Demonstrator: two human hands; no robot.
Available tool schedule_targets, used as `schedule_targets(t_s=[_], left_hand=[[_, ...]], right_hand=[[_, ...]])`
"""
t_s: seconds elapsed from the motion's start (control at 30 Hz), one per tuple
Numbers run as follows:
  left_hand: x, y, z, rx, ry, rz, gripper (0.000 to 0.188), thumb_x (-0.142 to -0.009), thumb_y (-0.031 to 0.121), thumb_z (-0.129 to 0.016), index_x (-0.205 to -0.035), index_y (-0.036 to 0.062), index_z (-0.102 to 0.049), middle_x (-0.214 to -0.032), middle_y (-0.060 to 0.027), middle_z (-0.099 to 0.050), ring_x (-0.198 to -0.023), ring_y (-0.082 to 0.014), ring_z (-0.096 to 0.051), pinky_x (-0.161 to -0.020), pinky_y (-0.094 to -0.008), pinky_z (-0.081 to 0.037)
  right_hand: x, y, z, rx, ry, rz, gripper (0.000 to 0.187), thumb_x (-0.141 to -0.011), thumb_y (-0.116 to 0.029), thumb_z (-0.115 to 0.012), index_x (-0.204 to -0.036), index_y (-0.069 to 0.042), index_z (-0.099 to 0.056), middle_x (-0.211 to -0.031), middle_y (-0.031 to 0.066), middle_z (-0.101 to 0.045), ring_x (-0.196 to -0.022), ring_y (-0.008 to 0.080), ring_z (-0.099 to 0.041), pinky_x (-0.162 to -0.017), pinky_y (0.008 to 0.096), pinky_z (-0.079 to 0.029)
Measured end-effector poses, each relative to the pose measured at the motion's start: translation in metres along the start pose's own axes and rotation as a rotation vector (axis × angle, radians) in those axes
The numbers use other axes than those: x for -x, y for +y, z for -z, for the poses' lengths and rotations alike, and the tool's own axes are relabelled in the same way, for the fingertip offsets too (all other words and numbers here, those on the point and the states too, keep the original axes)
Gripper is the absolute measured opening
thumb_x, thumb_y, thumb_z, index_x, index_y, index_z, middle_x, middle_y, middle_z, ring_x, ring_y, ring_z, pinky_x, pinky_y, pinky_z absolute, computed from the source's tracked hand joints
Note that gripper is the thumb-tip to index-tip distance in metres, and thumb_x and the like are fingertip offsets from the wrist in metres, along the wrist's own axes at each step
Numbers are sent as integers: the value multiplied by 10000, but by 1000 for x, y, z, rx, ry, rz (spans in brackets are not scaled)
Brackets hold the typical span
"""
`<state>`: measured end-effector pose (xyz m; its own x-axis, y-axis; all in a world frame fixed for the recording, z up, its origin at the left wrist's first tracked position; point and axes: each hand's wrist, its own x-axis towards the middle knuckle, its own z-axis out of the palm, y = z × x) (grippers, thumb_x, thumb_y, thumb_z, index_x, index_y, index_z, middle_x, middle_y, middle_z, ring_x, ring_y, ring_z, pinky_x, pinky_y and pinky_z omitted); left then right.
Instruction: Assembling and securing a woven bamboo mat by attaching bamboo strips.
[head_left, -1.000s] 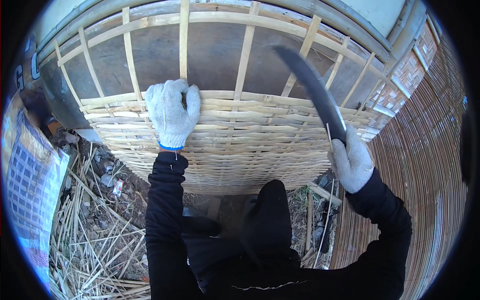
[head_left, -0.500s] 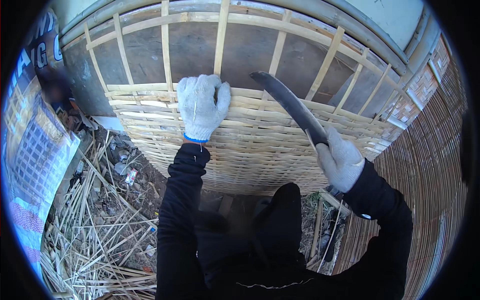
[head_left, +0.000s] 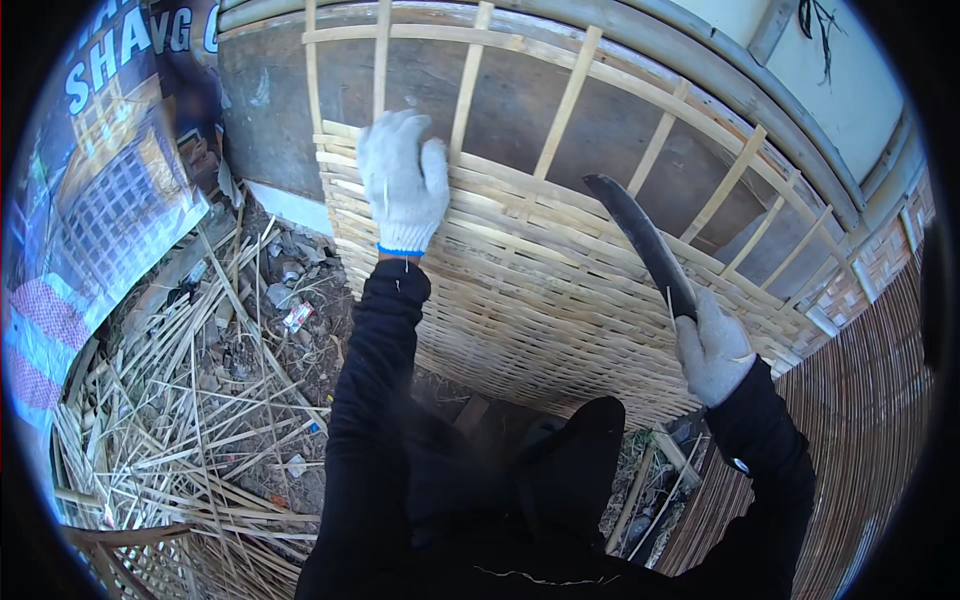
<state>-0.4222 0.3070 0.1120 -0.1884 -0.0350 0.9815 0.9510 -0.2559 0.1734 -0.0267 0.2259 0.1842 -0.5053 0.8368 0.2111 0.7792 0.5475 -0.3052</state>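
A pale woven bamboo panel (head_left: 520,270) stands in front of me, its upper part an open lattice of upright strips (head_left: 568,105) crossed by a long strip near the top. My left hand (head_left: 403,185), in a light grey knit glove with a blue cuff, is at the top of the close weave, near the panel's left side. Its thumb stands apart from the other fingers, and nothing shows in it. To the right, my gloved right hand (head_left: 715,350) is closed round the handle of a machete (head_left: 642,235). The dark curved blade points up and left over the weave.
Dark boards (head_left: 520,110) back the lattice, under a horizontal pole (head_left: 720,70). A printed banner (head_left: 110,190) hangs at left. Loose bamboo strips (head_left: 200,410) and litter cover the ground at lower left. A slatted reed mat (head_left: 840,400) lies at right.
My left hand has shifted left along the top of the weave, its thumb spread from the fingers. The view has swung left. My right hand still holds the machete.
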Motion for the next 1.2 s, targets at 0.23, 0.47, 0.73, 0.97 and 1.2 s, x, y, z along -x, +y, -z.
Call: schedule_targets(t_s=[0.23,0.47,0.73,0.97,1.2], left_hand=[[18,-23,1,-98,-217,-69,85,-916,153,-607,-931,86,-657,-917,-106,-634,-973,-335,-588,-1045,-536,-358],[16,-19,-6,-41,-181,-72,71,-905,144,-608,-908,85,-646,-891,-102,-615,-952,-338,-583,-1003,-531,-370],[12,-19,-2,-32,-188,-68,47,-891,122,-615,-894,78,-632,-884,-105,-604,-918,-327,-570,-956,-503,-380],[16,-25,2,-56,-148,-49,50,-873,130,-635,-856,82,-640,-817,-83,-593,-886,-310,-571,-987,-494,-385],[21,-27,-9,-33,-205,33,134,-843,230,-659,-809,101,-667,-855,-96,-609,-981,-304,-576,-1134,-499,-338]], right_hand=[[-37,-64,-12,-652,282,-22,170,-1028,-85,-518,-1162,19,-523,-736,155,-612,-625,257,-650,-545,387,-477],[-79,-46,-30,-169,157,184,177,-1026,-94,-520,-1182,-12,-527,-697,94,-561,-608,189,-617,-571,359,-474],[-80,-56,-30,-202,85,105,221,-1023,-117,-528,-1196,20,-509,-765,199,-618,-679,360,-661,-625,433,-498],[-67,-95,-17,-182,-17,148,201,-1037,-105,-485,-1195,15,-521,-697,83,-572,-586,188,-605,-558,345,-486],[-122,-201,-46,-487,11,213,175,-1082,-170,-413,-1142,-42,-516,-719,14,-515,-453,81,-457,-408,252,-378]])
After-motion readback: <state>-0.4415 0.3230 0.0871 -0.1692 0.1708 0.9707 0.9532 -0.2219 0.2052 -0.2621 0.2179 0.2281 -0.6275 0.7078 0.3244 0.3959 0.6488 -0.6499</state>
